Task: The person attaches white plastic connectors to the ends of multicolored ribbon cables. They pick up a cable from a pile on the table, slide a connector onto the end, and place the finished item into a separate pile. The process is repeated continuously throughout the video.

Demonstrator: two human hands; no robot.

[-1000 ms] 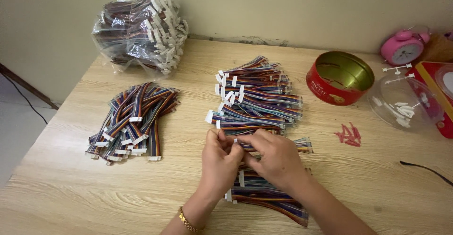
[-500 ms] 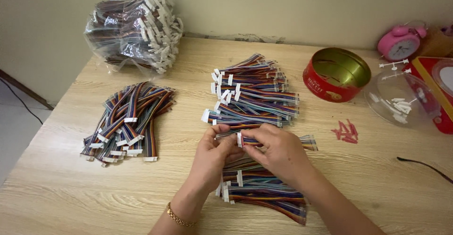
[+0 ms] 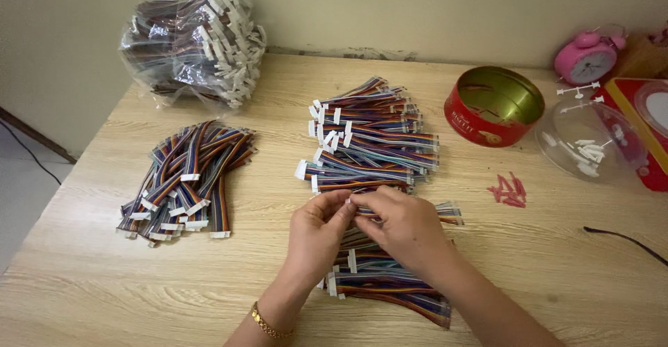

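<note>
Above the pale woodgrain table, left hand and right hand, each grip pinched on one flat rainbow ribbon cable.

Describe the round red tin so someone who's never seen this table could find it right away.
Start at the wooden table and go to its far right side, near the wall. The red tin sits between the middle pile of ribbon cables and a clear plastic dome. It alone is open-topped with a shiny gold inside.

Red round tin, pink alarm clock, clear plastic dome, wooden table.
</note>
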